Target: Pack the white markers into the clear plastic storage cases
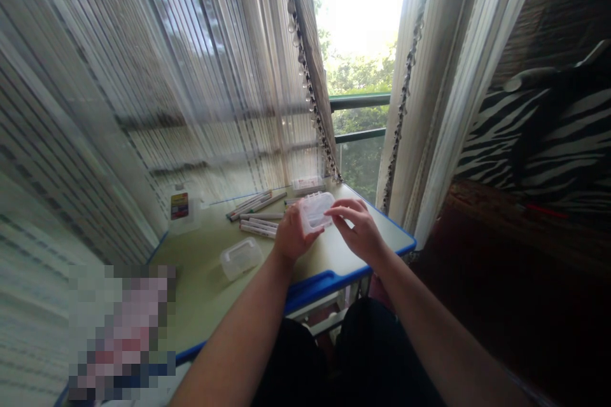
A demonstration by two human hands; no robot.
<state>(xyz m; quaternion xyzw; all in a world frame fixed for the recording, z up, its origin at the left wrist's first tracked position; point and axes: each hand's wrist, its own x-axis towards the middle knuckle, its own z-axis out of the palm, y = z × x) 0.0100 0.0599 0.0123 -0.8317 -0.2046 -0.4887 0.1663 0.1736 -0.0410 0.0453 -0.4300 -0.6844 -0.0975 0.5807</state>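
Observation:
Above the desk's right half, my left hand [292, 233] is closed around a small clear plastic box [315, 208], tilted toward me. The fingers and thumb of my right hand [356, 222] come together at the box's right edge, closed on it. Whether anything lies inside the box is too blurred to tell. Left of my left hand, a second clear plastic box [241, 258] rests on the desk. Several white pens or markers [258, 227] lie behind my left hand, some partly hidden by it.
The pale desk [200, 305] has a blue edge. A clear container with a coloured label [180, 206] stands at its back left, another clear box [308, 186] at the back. Striped curtains [214, 76] hang behind. A pixelated patch [128, 337] covers the front left.

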